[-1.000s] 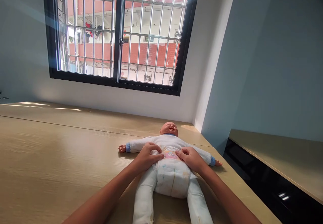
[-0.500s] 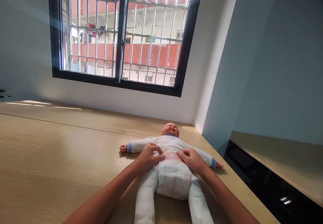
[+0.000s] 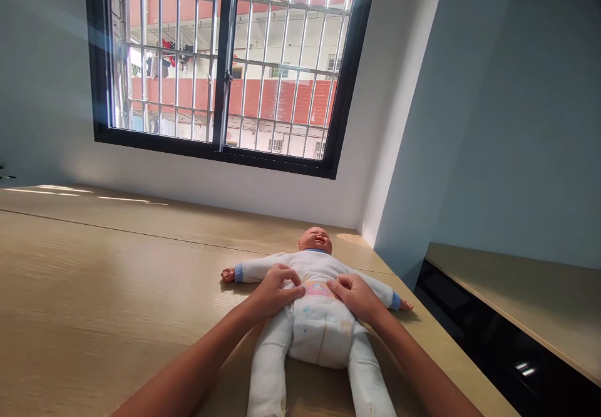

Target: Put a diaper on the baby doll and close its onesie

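Observation:
A baby doll [image 3: 313, 260] in a white top with blue cuffs lies on its back, head toward the window, arms spread and white cloth legs toward me. Around its hips is a white diaper [image 3: 320, 335] with a pink printed band at the waist. My left hand [image 3: 278, 290] is closed at the left end of that band, thumb and fingers pinching the diaper's edge. At the right end, my right hand [image 3: 355, 293] pinches the diaper's waist in the same way. Both hands partly cover the doll's sides.
The doll lies on a light wooden tabletop [image 3: 117, 292] with a seam running across it. Behind stands a wall with a black-framed, barred window [image 3: 216, 144]. To the right, a second wooden surface [image 3: 526, 292] has a glossy black front.
The view has shifted very slightly. Both hands stay at the diaper's waist, and the doll lies as before.

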Available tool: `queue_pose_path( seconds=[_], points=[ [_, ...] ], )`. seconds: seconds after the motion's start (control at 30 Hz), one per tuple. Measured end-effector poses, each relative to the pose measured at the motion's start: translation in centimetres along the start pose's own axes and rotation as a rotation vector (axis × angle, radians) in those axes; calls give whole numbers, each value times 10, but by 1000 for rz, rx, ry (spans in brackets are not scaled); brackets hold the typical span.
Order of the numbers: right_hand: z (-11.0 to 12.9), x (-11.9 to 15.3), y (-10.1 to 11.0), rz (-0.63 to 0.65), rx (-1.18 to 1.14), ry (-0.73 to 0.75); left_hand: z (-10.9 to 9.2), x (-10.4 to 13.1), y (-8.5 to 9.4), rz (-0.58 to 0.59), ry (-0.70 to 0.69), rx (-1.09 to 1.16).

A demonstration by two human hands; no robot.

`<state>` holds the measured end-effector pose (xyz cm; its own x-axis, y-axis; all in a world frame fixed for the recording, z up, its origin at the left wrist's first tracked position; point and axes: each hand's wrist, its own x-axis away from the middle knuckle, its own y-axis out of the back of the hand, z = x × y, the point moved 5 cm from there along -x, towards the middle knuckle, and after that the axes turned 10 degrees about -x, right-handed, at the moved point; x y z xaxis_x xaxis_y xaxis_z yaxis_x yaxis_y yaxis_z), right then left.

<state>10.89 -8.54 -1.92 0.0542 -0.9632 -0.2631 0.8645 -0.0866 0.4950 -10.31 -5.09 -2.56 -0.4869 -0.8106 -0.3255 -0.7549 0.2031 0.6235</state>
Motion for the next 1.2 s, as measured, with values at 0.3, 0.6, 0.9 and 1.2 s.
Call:
queue_pose_path(
  seconds=[0.3, 0.6, 0.9, 1.2],
  points=[
    [2, 2, 2, -26, 22, 58, 7, -4, -1, -8, -76, -66],
    [-1, 5, 8, -182, 46, 151, -1, -4, 6, 5, -199, -136],
    [6, 2, 14, -183, 120, 209, -1, 3, 7, 34, -42, -109],
    [9, 3, 11, -150, 125, 188, 5, 4, 12, -6, -32, -152]
  ],
)
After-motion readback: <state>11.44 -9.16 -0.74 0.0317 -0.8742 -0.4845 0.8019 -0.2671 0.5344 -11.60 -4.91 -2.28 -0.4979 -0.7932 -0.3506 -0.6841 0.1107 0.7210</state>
